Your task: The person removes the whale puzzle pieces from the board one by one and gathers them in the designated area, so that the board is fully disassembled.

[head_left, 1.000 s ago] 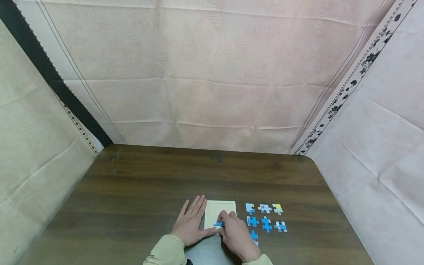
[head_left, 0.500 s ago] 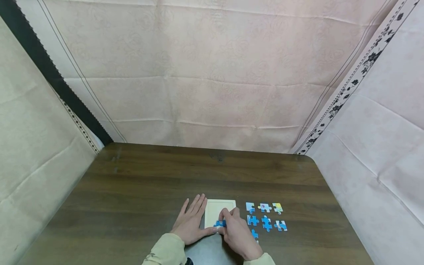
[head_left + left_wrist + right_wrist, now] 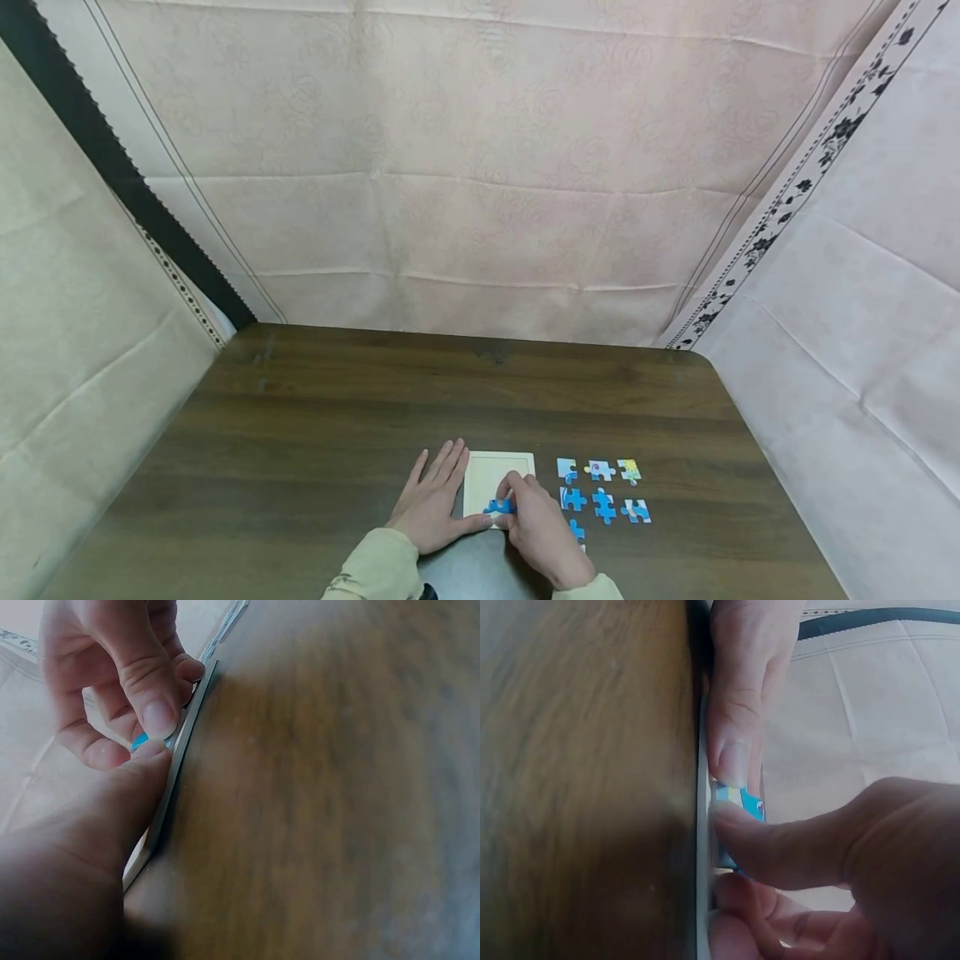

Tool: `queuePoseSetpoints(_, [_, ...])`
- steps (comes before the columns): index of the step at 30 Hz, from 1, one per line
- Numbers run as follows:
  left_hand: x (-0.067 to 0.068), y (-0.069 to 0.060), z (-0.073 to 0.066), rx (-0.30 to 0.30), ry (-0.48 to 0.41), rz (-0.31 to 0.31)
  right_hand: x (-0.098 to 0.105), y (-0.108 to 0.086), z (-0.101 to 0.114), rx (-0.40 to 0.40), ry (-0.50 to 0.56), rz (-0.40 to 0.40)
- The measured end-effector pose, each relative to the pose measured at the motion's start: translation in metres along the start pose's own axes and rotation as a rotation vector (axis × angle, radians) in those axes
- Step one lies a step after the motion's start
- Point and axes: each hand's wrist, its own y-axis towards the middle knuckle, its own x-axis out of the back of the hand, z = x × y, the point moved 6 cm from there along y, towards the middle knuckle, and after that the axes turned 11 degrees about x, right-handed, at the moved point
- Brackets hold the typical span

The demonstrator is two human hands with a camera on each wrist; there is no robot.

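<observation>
A cream puzzle tray [image 3: 487, 475] lies near the front of the table. In its lower part sits a blue-and-white jigsaw piece [image 3: 497, 506], also visible as a sliver of blue piece [image 3: 139, 740] in the left wrist view. My right hand [image 3: 542, 533] pinches this piece [image 3: 753, 805] between thumb and curled index finger. Flat along the tray's left side, my left hand [image 3: 433, 508] has its fingers straight. Its thumb [image 3: 127, 787] stretches across the near rim, its tip at the piece's left end. Fingers hide part of the piece.
Several loose jigsaw pieces [image 3: 603, 504] lie in rows right of the tray; my right hand partly covers the lowest piece [image 3: 577, 530]. A grey surface [image 3: 468, 571] shows below the tray. Pale cloth walls [image 3: 480, 183] surround the wooden table [image 3: 337, 417].
My right hand keeps its pinch at the tray's lower part, and its fingers and the piece have shifted very slightly right. The left hand has hardly moved.
</observation>
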Motion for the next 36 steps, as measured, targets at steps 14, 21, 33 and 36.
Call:
queuePoseSetpoints(14, [-0.003,0.001,0.001,-0.002,-0.011,-0.002,0.002,-0.001,-0.009,-0.019,0.163,-0.035])
queuePoseSetpoints(21, [-0.003,0.001,0.002,0.010,-0.004,0.011,0.005,-0.004,-0.010,-0.016,0.250,-0.054])
queuePoseSetpoints(33, [-0.001,0.001,0.000,0.010,0.004,0.011,0.016,-0.012,-0.016,-0.066,0.294,-0.056])
queuePoseSetpoints(36, [-0.002,0.002,0.000,0.016,0.010,0.014,0.024,-0.016,-0.021,-0.099,0.290,-0.074])
